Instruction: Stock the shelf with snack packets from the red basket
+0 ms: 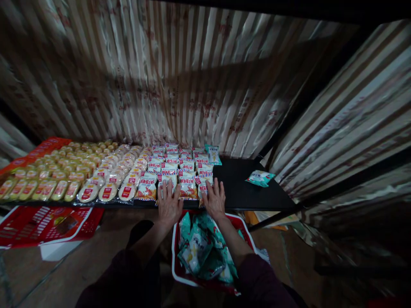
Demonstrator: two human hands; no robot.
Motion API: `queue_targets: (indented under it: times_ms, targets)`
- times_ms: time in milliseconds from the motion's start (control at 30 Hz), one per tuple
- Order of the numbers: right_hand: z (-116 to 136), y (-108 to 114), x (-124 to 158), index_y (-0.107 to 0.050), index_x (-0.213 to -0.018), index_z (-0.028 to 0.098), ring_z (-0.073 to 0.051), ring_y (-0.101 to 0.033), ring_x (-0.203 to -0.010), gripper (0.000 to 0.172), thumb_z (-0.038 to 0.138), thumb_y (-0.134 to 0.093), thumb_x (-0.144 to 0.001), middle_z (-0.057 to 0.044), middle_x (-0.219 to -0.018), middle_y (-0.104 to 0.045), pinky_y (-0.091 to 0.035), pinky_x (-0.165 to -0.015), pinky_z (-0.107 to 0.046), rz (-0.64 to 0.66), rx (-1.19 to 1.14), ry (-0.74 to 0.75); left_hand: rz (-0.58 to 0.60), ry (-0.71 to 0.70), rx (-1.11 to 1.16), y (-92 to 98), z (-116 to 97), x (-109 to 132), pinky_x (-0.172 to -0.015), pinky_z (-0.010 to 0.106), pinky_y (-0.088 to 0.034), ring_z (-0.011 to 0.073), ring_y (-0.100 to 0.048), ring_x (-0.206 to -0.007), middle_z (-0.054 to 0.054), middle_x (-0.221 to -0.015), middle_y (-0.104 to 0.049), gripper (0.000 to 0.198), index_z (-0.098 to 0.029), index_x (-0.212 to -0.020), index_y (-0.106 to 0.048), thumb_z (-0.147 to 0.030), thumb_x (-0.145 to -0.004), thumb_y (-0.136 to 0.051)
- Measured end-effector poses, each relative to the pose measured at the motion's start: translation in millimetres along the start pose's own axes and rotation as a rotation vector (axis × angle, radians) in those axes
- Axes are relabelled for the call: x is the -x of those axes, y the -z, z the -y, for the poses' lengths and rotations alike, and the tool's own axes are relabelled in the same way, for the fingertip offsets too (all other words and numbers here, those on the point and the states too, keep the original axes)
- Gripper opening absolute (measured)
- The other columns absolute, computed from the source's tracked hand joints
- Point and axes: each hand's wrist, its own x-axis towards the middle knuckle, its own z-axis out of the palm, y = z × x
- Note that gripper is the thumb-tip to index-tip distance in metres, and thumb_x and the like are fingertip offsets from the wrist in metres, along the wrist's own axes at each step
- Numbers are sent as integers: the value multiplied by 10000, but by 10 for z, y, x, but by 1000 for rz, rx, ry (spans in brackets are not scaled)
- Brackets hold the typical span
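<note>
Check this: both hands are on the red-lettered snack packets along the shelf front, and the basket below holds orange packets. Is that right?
One thing's wrong: the basket holds teal packets, not orange ones, as the head view shows. The left hand and right hand are on the red-lettered snack packets along the shelf front.

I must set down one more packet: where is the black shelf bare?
The black shelf is bare between the white packets, where the right hand is, and the lone green packet, and beyond it to the right end. Further left, those packets and wrapped cakes crowd the shelf.
</note>
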Motion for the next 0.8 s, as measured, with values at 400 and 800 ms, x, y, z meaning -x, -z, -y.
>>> queue_targets:
  times_ms: [400, 800]
  targets:
    - [-16, -200, -28, -323, -1449, 259, -325, -339, -1343, 551, 464, -290, -939, -113, -1538, -245, -385, -1006, -510, 2, -50, -149, -41, -19, 40, -344, 113, -137, -1147, 576, -132, 340, -40, -1440, 104, -1567, -136, 559, -250, -1391, -424, -339, -855, -552]
    - [62, -247, -4, -318, -1445, 189, -320, -296, -1373, 598, 494, -260, -934, -164, -1512, -269, -324, -1058, -513, -32, -152, -190, 3, -165, 51, -381, 28, -138, -1141, 572, -157, 320, -82, -1443, 80, -1549, -240, 525, -273, -1390, -423, -380, -883, -506]
